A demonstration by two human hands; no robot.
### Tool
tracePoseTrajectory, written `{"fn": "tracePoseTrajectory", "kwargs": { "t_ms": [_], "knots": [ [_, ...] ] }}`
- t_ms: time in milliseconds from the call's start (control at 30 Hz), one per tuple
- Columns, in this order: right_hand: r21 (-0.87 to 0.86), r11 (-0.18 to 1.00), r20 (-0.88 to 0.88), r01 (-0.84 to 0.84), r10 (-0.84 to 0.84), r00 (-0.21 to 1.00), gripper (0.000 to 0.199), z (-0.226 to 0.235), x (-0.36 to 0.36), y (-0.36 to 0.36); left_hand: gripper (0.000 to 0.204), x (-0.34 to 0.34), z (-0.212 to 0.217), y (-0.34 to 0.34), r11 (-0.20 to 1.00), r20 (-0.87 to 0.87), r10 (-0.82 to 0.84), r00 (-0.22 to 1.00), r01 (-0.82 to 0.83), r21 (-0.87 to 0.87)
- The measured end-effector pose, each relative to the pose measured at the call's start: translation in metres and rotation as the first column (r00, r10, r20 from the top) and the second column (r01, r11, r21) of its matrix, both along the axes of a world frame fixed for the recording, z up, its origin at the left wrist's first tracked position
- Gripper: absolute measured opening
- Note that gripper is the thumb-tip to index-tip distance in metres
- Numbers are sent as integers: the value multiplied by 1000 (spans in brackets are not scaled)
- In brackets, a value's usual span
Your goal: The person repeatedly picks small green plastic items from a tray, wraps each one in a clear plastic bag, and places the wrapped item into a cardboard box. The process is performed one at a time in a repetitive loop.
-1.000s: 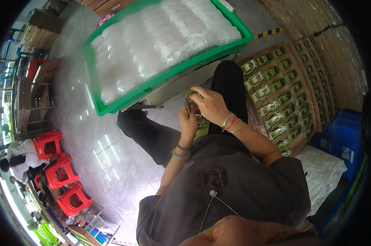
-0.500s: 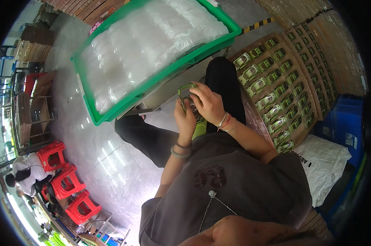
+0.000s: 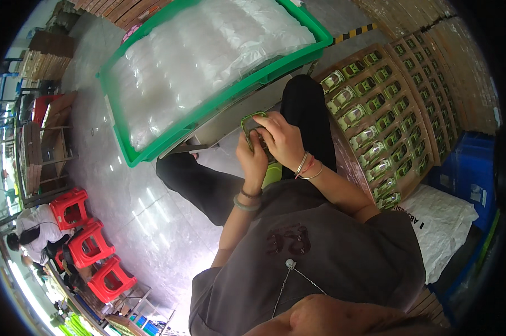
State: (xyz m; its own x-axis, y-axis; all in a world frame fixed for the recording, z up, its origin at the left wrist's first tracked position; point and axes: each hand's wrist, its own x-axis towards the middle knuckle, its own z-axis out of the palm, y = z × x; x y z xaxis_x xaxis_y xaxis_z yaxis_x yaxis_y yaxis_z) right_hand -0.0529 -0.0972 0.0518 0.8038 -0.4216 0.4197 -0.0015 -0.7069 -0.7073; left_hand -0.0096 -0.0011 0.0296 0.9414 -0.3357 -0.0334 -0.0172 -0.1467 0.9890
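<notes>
Over my lap I hold a green toy car body [image 3: 244, 124] that looks like an open frame from here. My left hand [image 3: 252, 161] has its thumb and fingers closed on the near left side. On the right side, the curled fingers of my right hand [image 3: 283, 140] press against the same piece. My fingers hide much of it. Below the hands, a green thing [image 3: 272, 174] shows in my lap, partly covered, and its kind is unclear.
Trays of green toy car bodies [image 3: 384, 120] stand at the right. A green crate [image 3: 230, 96] with clear plastic-wrapped contents lies ahead. Blue bins [image 3: 470, 179] and a white sack [image 3: 446, 224] are at the lower right. Red stools [image 3: 90, 243] and a seated person [image 3: 37, 232] are far left.
Both hands stay on the toy car body, which has tilted slightly as the fingers shift. The view has moved a little; nothing is let go.
</notes>
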Motion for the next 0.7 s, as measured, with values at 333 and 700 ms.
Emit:
{"fn": "tracePoseTrajectory", "kwargs": {
  "t_ms": [333,700],
  "knots": [
    [731,678,6,79,-123,992,12,-34,-17,3,15,-7,3,-17,996,237,-78,968,68,49],
    [671,690,29,271,-389,921,21,-34,-51,-20,25,-33,1,-57,964,252,-266,930,262,53]
  ]
}}
